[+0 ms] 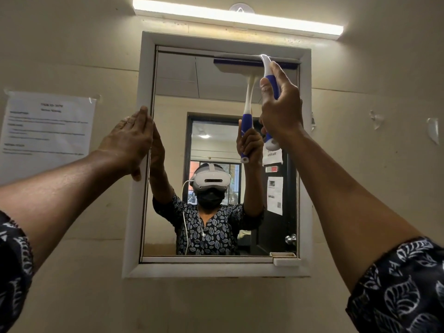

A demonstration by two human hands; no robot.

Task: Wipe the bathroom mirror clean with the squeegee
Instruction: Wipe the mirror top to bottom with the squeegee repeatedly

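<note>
Near the upper right of the frame, the right hand (280,109) wraps its fingers round the blue-and-white handle of the squeegee (267,67), whose blade lies along the top edge of the mirror (173,92). At centre left, the left hand (129,140) rests flat, fingers straight and together, on the mirror's white frame (144,68). A paper notice (45,131) is taped up at far left; a strip light (235,18) glows above.
</note>
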